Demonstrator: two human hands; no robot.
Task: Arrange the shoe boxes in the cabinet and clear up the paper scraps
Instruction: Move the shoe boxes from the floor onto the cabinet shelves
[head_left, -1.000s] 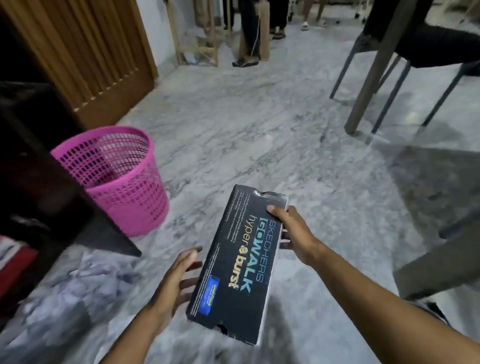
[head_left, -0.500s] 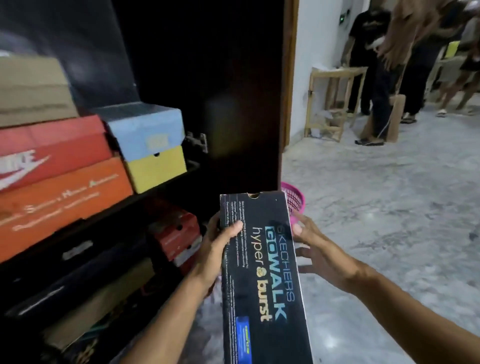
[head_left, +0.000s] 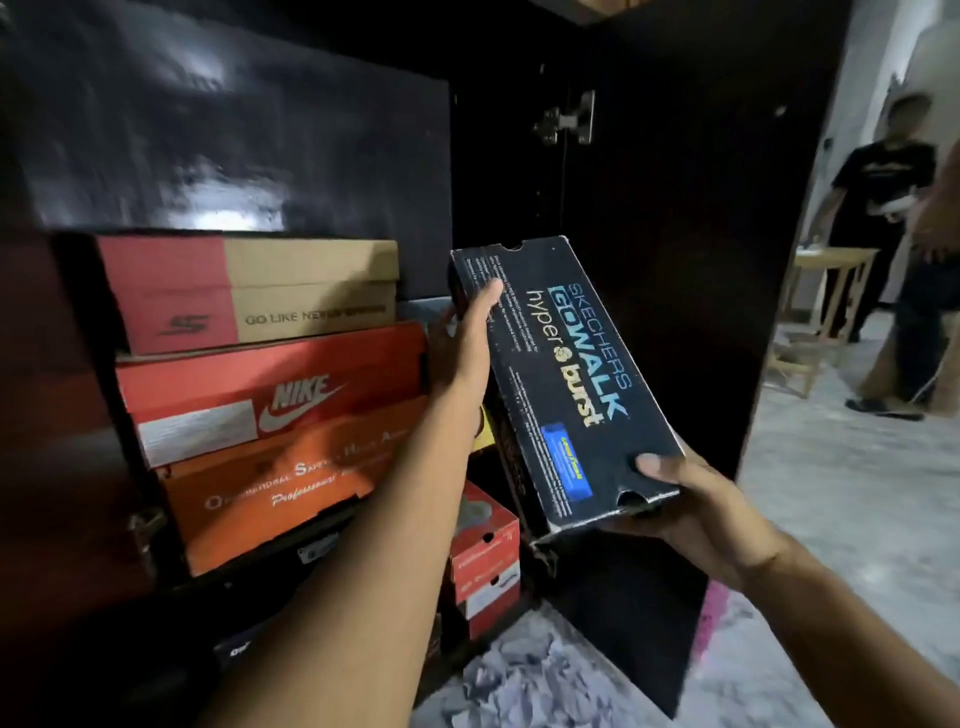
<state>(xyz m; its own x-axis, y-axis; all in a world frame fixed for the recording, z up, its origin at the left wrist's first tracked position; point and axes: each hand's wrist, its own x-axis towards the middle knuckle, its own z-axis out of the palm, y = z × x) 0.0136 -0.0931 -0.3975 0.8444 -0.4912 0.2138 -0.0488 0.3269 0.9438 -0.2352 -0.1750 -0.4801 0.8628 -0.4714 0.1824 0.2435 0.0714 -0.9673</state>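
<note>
I hold a black Skechers shoe box (head_left: 563, 374) tilted in front of the dark cabinet (head_left: 234, 130). My left hand (head_left: 465, 338) grips its far left edge with the thumb on top. My right hand (head_left: 691, 499) holds the near end from below, thumb on the lid. Left of the box a stack stands on the shelf: a red and tan box (head_left: 249, 291), a red Nike box (head_left: 270, 389) and an orange box (head_left: 270, 493). Grey paper scraps (head_left: 519, 680) lie on the floor at the cabinet's foot.
The open cabinet door (head_left: 675, 260) stands right behind the held box. Smaller red boxes (head_left: 485, 556) sit on a lower shelf. A pink basket (head_left: 711, 618) peeks out behind the door. People (head_left: 878, 218) and a wooden table (head_left: 831, 291) are at the far right.
I have turned from the floor to the cabinet and raised the black box to the upper shelf. My right hand has slid to the box's near end; my left now grips its far edge.
</note>
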